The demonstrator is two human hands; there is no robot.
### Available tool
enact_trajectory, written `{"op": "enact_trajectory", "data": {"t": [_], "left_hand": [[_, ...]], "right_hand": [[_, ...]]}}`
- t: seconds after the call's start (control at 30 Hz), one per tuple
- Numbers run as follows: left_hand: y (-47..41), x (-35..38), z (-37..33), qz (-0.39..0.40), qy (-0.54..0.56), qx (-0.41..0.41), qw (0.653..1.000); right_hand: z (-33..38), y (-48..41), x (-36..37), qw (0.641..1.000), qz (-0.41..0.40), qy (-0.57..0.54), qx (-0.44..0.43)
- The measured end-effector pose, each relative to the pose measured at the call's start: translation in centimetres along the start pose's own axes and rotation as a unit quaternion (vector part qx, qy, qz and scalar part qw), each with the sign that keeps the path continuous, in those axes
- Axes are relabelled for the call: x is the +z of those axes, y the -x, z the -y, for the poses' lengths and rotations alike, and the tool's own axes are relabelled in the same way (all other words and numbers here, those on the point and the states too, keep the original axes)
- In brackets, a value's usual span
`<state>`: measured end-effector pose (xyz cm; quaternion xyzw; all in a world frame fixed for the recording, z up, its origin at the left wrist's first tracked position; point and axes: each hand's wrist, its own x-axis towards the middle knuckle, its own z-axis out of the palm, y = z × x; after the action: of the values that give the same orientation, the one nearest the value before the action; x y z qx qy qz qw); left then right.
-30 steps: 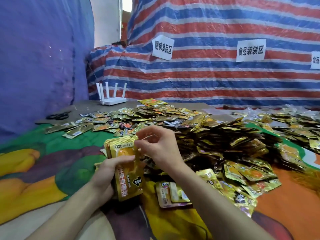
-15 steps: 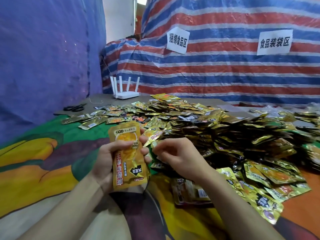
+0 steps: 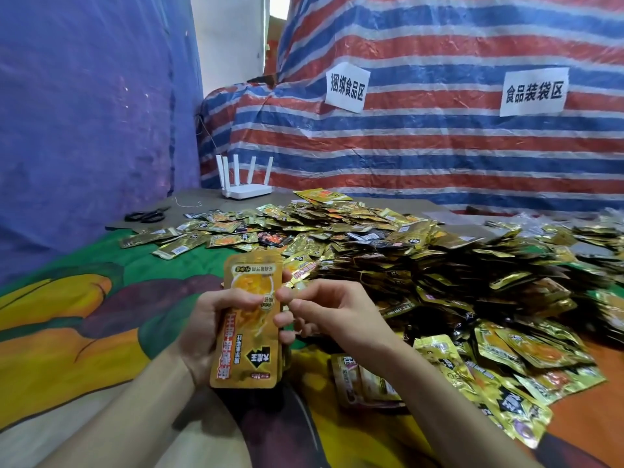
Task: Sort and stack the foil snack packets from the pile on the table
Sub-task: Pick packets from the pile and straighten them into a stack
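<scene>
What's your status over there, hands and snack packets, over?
Left hand grips the packet stack. Right hand curled beside it, hold unclear. Pile lies just beyond, nothing blocking.

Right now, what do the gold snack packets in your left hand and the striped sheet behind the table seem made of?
The gold snack packets, gripped in the left hand: likely metallised plastic foil, glossy; bright glints, crisp creases. The red, white and blue striped sheet: probably woven plastic tarpaulin, slight sheen; fine crinkles catch light.
</scene>
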<state>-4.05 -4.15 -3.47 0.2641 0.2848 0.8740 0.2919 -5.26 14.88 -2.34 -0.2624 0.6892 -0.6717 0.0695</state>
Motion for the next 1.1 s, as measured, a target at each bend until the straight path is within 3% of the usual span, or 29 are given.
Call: {"op": "enact_trajectory", "data": {"t": [0.1, 0.17, 0.3, 0.4, 0.47, 0.53, 0.6, 0.67, 0.83, 0.97, 1.1], "left_hand": [[0.0, -0.2, -0.1, -0.028, -0.030, 0.016, 0.999], [-0.1, -0.2, -0.3, -0.051, -0.034, 0.034, 0.998], [-0.3, -0.7, -0.2, -0.082, -0.029, 0.061, 0.994], [-0.7, -0.8, 0.3, -0.078, -0.024, 0.047, 0.996], [-0.9, -0.8, 0.5, -0.091, -0.031, 0.049, 0.994], [-0.9, -1.0, 0.5, -0.130, -0.055, 0.045, 0.989], [-1.0, -0.7, 0.5, -0.198, -0.085, 0.043, 0.976], [-1.3, -0.9, 0.3, -0.285, -0.081, 0.090, 0.951], [-1.2, -1.8, -0.6, -0.359, -0.032, 0.255, 0.897], [-1.4, -1.4, -0.5, -0.355, -0.063, 0.248, 0.899], [-1.6, -0.5, -0.3, -0.353, -0.061, 0.227, 0.906]], "right_hand": [[0.4, -0.2, 0.0, 0.999, -0.023, -0.042, 0.016], [1.0, -0.3, -0.5, 0.989, -0.025, -0.140, 0.025], [2.2, 0.2, -1.1, 0.927, -0.012, -0.375, -0.009], [2.2, 0.2, -1.1, 0.888, -0.021, -0.460, -0.018], [2.2, 0.1, -0.9, 0.905, -0.012, -0.425, -0.014], [1.8, -0.1, -0.7, 0.944, -0.010, -0.329, -0.019], [1.5, 0.0, -0.4, 0.972, -0.020, -0.229, -0.040], [1.2, 0.2, 0.0, 0.986, -0.058, -0.149, -0.047], [0.1, 0.4, 2.1, 0.994, -0.100, -0.032, -0.005], [-0.2, 0.6, 3.8, 0.992, -0.103, 0.065, -0.030], [-0.2, 0.7, 4.0, 0.988, -0.133, 0.057, -0.054]]}}
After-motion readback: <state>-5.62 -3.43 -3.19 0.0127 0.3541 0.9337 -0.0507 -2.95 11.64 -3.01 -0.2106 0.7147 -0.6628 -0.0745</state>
